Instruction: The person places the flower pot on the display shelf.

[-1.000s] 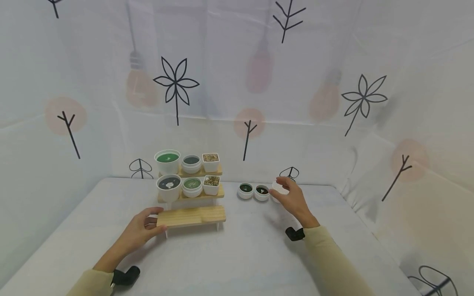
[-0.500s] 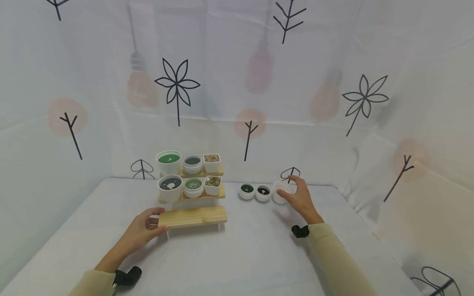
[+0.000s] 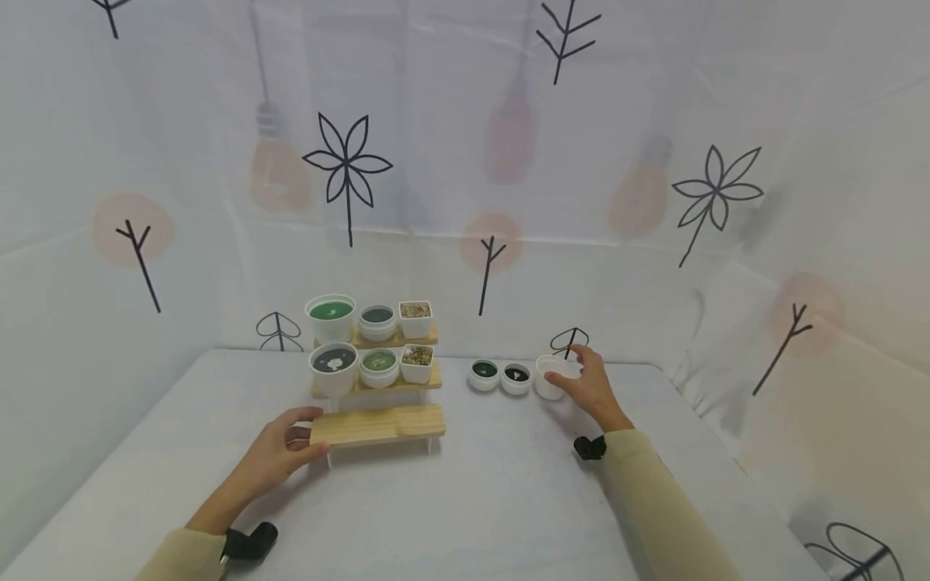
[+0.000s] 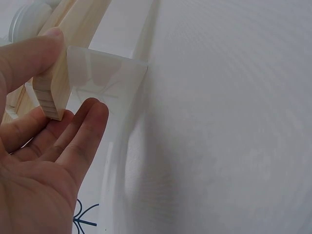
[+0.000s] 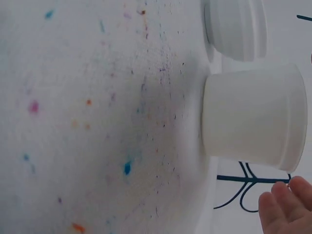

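My left hand (image 3: 272,452) grips the left end of the front wooden shelf (image 3: 378,425). In the left wrist view the thumb lies on the board's top and fingers touch it from beneath, beside a translucent white leg (image 4: 109,73). My right hand (image 3: 590,391) is at the right side of a white round cup (image 3: 550,387), thumb and fingers spread. The right wrist view shows fingers (image 5: 292,209) near the cup's rim, with a small gap. Two small white bowls with dark contents, one green (image 3: 483,374) and one black (image 3: 516,378), stand left of the cup.
Behind the front shelf, two more shelves carry white containers: a green-filled cup (image 3: 330,315), a grey-filled cup (image 3: 333,367), round bowls (image 3: 379,367) and square bowls (image 3: 416,367). A printed white curtain (image 3: 436,266) hangs behind the white table (image 3: 494,500).
My right hand has drawn back to the right from over the white cup, uncovering more of it. The left hand stays on the front shelf.
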Demonstrator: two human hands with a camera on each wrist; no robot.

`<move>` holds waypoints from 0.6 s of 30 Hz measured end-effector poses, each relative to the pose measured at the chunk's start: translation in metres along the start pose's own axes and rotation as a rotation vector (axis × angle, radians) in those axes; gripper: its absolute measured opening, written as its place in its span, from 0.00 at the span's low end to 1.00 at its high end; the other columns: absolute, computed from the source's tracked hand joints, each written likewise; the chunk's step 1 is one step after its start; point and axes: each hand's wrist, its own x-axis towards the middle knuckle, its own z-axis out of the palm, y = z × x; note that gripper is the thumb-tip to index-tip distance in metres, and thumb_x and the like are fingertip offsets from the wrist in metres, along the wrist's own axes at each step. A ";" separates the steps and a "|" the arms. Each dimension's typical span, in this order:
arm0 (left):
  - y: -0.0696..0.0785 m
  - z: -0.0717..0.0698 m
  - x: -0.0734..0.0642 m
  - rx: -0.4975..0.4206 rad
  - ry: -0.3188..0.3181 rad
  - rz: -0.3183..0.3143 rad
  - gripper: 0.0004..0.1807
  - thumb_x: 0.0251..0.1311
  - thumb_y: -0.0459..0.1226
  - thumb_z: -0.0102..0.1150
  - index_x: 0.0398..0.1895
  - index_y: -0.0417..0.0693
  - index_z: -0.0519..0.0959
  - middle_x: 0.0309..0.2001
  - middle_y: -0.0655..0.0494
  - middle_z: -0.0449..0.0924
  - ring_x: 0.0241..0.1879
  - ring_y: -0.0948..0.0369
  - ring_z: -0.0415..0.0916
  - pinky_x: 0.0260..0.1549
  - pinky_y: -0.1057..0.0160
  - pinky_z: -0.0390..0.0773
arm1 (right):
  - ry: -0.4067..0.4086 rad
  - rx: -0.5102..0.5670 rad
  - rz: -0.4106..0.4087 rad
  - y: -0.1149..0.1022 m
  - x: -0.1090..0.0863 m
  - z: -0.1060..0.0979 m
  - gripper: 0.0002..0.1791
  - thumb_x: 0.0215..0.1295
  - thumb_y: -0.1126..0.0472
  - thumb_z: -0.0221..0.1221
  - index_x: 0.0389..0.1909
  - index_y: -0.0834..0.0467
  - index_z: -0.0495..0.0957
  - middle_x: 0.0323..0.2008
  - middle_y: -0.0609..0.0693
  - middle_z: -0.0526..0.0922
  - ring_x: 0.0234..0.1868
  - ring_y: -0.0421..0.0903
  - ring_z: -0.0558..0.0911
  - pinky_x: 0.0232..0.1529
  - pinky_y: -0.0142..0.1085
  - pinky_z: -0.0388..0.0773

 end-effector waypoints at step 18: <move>-0.003 -0.001 0.001 0.006 -0.001 0.026 0.38 0.53 0.43 0.70 0.63 0.35 0.64 0.58 0.34 0.68 0.51 0.45 0.76 0.42 0.61 0.83 | -0.086 0.018 0.127 0.004 0.009 0.011 0.57 0.52 0.40 0.67 0.73 0.60 0.45 0.70 0.66 0.55 0.68 0.63 0.58 0.67 0.57 0.59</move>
